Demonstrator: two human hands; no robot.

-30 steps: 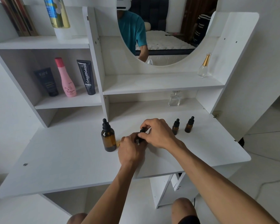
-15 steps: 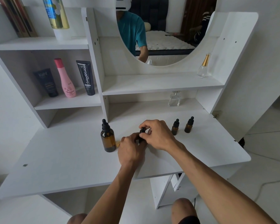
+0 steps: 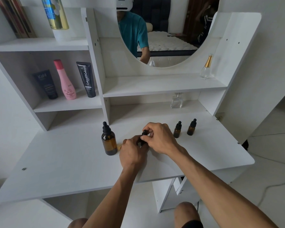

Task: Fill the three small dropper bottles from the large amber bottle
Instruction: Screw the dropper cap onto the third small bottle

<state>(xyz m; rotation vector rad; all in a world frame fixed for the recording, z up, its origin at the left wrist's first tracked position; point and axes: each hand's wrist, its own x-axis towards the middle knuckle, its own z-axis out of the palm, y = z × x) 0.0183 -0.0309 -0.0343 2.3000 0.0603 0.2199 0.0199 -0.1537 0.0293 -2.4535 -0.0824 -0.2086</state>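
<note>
Both hands meet over the middle of the white surface (image 3: 56, 165) on one small dropper bottle (image 3: 142, 140), which is mostly hidden between them. The left hand (image 3: 132, 152) has its grip closed around the bottle's body from below and the near side. The right hand (image 3: 160, 139) has its grip pinching the black dropper cap (image 3: 144, 132) with fingertips and thumb, just above the left hand. The large amber bottle (image 3: 109, 142) stands upright just left of the left hand, capped, apart from it. Two more small bottles stand upright to the right of the right hand: the nearer one (image 3: 177, 130) close beside it, the farther one (image 3: 191, 127) just beyond. Both wear their caps.
</note>
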